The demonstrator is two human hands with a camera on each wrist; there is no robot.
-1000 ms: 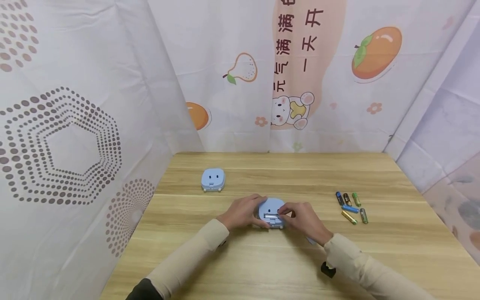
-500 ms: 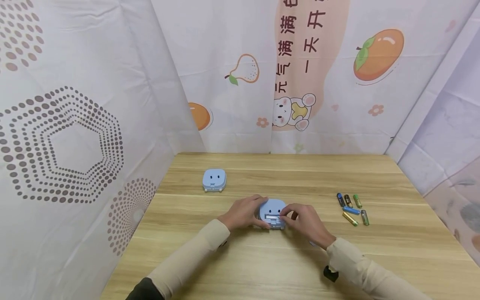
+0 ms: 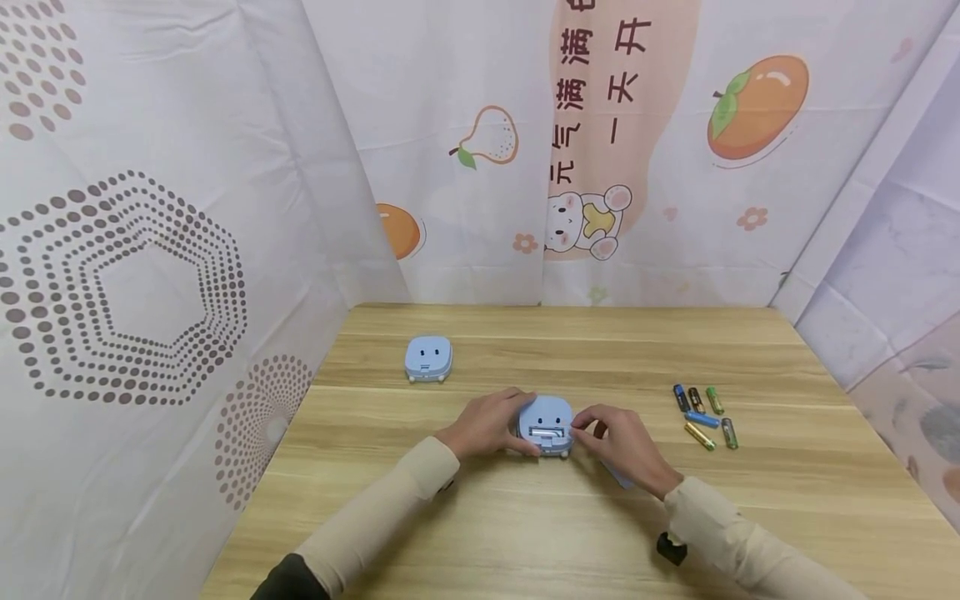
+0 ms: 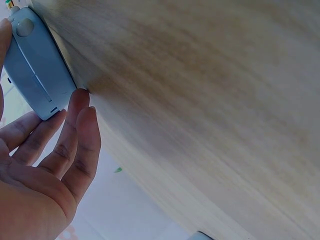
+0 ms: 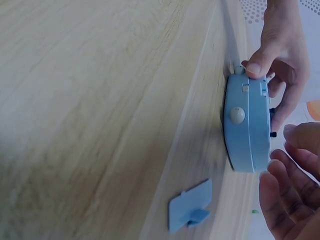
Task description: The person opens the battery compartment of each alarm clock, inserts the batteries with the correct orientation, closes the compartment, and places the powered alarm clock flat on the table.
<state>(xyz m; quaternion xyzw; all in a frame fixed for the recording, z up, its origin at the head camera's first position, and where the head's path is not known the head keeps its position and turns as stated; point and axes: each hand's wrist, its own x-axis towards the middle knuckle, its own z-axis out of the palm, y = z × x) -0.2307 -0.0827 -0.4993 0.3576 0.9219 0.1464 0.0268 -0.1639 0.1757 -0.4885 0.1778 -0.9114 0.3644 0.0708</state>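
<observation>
Blue box (image 3: 546,410) is set on the wood-grained table (image 3: 517,533), just right of centre in the lower half of the head frame. Its left side is gripped between thumb and fingers of the left hand (image 3: 487,425). The right hand (image 3: 618,440) is held just beside the right edge; fingers loosely curled, nothing seen pinched. A pale rod, probably a battery, is seen in the slot (image 3: 546,432); seating cannot be told.

Risks, as judged: rod sprung loose if its ends are poorly seated; box skewed if the left grip is slackened; cover (image 5: 192,204) knocked by the right wrist.

Box: smooth, plastic-looking, rounded square, with pale knobby feet and black pegs. Cover: thin, flat, tabbed. Loose batteries (image 3: 701,419), slim cylinders, are scattered at right.
</observation>
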